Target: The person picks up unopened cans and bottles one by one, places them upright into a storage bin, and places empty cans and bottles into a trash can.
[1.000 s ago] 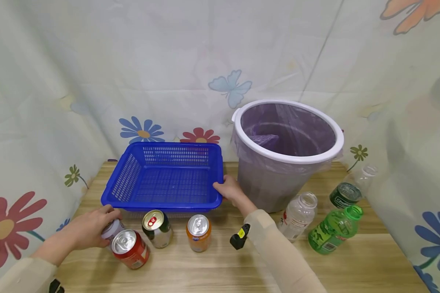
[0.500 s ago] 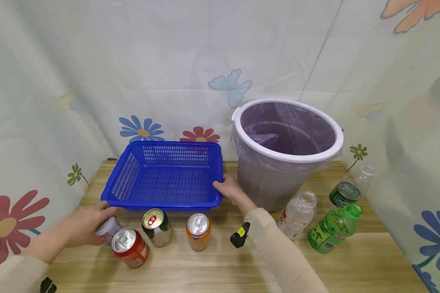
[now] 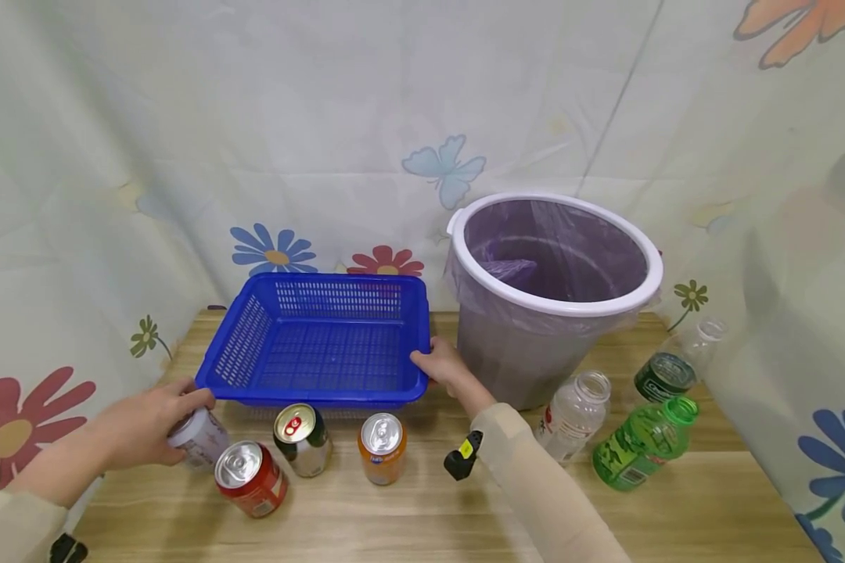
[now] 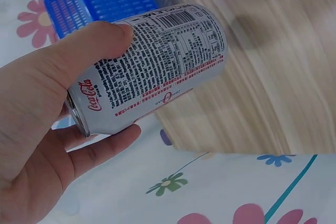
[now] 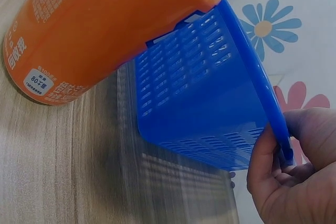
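Note:
My left hand [image 3: 144, 426] grips a white Coca-Cola can [image 3: 206, 444] near its top, beside the basket's near left corner. In the left wrist view the thumb lies along the printed side of this soda can [image 4: 168, 56], with fingers on the opposite side. The can leans toward the hand, close over the table. My right hand [image 3: 445, 367] pinches the right rim of a blue plastic basket [image 3: 334, 356]. Its thumb and fingers close around the rim in the right wrist view, where the basket wall [image 5: 205, 98] shows. No items show inside the basket.
A red can [image 3: 251, 478], a dark green and silver can [image 3: 303, 439] and an orange can [image 3: 382, 448] stand before the basket. A lined bin [image 3: 521, 352] stands right, near a clear bottle [image 3: 573, 414], a green bottle [image 3: 644, 442] and a green-labelled bottle [image 3: 676, 363].
My left hand has drawn the white can leftward, away from the red can, and the can now tilts more. The right hand stays on the basket rim.

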The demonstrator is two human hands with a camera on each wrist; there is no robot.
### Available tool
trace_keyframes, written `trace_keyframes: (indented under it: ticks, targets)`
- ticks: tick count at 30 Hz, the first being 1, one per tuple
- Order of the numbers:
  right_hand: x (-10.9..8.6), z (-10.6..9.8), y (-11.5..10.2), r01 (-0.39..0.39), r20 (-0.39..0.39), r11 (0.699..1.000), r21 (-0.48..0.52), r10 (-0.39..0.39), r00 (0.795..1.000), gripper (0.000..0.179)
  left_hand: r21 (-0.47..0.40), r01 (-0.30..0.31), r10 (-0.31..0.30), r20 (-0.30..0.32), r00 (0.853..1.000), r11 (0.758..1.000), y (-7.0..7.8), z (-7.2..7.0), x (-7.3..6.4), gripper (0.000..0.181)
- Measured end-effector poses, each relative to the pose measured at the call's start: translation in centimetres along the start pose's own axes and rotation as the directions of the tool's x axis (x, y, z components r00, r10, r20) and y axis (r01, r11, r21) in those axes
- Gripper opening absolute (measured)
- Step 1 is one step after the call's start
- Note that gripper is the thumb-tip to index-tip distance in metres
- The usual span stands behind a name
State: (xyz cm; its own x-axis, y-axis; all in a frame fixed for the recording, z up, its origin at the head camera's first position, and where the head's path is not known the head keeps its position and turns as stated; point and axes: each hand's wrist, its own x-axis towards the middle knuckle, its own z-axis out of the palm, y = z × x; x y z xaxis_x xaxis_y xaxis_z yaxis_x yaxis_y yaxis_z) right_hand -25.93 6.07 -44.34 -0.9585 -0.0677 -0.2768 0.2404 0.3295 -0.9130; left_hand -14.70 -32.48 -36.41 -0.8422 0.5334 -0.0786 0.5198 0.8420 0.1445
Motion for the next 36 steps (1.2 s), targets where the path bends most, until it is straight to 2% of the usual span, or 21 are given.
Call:
trace_keyframes:
  ticks: [5, 13, 16, 25, 30, 36]
  targets:
    - [-0.2, 0.0, 0.0, -0.009, 0.017, 1.000, 0.020, 0.008, 1.000, 0.031, -0.017, 0.005, -0.005, 0.031, 1.000, 1.000, -0.1, -0.7, -0.3, 0.054]
    - [-0.2, 0.1, 0.0, -0.009, 0.023, 1.000, 0.028, 0.008, 1.000, 0.031, 0.002, 0.009, -0.009, 0.018, 1.000, 1.000, -0.5, -2.4, -0.7, 0.055]
    - [-0.2, 0.1, 0.0, -0.007, 0.020, 1.000, 0.027, 0.007, 1.000, 0.031, 0.005, 0.032, -0.032, 0.034, 0.999, 0.999, -0.6, -3.0, -0.8, 0.055]
    - [-0.1, 0.0, 0.0, -0.009, 0.017, 1.000, 0.023, 0.008, 1.000, 0.031, 0.024, 0.055, -0.056, 0.060, 0.997, 0.998, -0.6, -4.6, -0.5, 0.056]
    - [-0.1, 0.0, 0.0, -0.011, 0.018, 1.000, 0.022, 0.011, 1.000, 0.031, 0.053, 0.059, -0.062, 0.049, 0.997, 0.997, -0.4, -5.3, 0.0, 0.056]
    - [-0.1, -0.1, 0.0, -0.006, 0.012, 1.000, -0.005, 0.006, 1.000, 0.031, 0.083, 0.022, -0.023, 0.006, 1.000, 0.996, -0.2, -6.1, 0.6, 0.055]
